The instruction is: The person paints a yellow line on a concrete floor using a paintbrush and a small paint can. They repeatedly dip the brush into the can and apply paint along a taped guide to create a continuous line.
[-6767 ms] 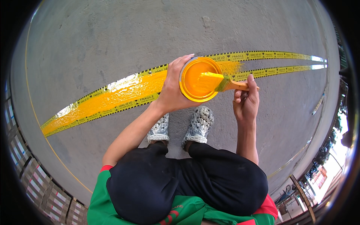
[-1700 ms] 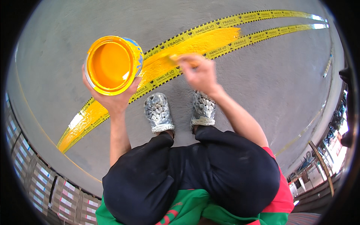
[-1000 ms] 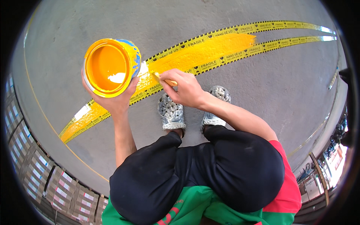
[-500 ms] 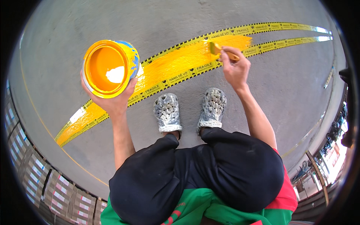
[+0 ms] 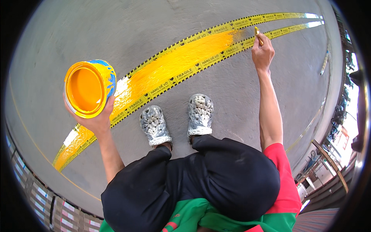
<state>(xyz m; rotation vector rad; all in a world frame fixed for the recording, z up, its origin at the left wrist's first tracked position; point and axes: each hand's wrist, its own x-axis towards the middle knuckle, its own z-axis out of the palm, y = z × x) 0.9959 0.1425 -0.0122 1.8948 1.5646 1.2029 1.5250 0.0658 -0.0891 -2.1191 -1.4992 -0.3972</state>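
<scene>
My left hand (image 5: 94, 120) is wrapped round a paint can (image 5: 112, 75) from below, on the left. Yellow paint (image 5: 85, 91) fills part of the can and coats its rim; the side is blue with yellow drips. Out to the right, my right hand (image 5: 263, 54) grips a paintbrush (image 5: 257, 31) by its handle. The bristles are over the tape strip's right part, past the end of the wet paint; whether they touch the floor I cannot tell. A wet yellow painted band (image 5: 185, 56) runs between two strips of printed yellow tape (image 5: 184, 72) on the grey floor.
My patterned clogs (image 5: 201, 112) stand on the grey concrete floor (image 5: 170, 19) just below the near tape. Stacked cartons (image 5: 38, 193) line the lower left edge. A wooden bar (image 5: 330, 166) and clutter are at the right edge. A thin yellow line (image 5: 31, 139) crosses the floor at left.
My right hand has carried the brush rightward and off the wet paint, past its right end. The can in my left hand sits lower and further left. The whole view has shifted.
</scene>
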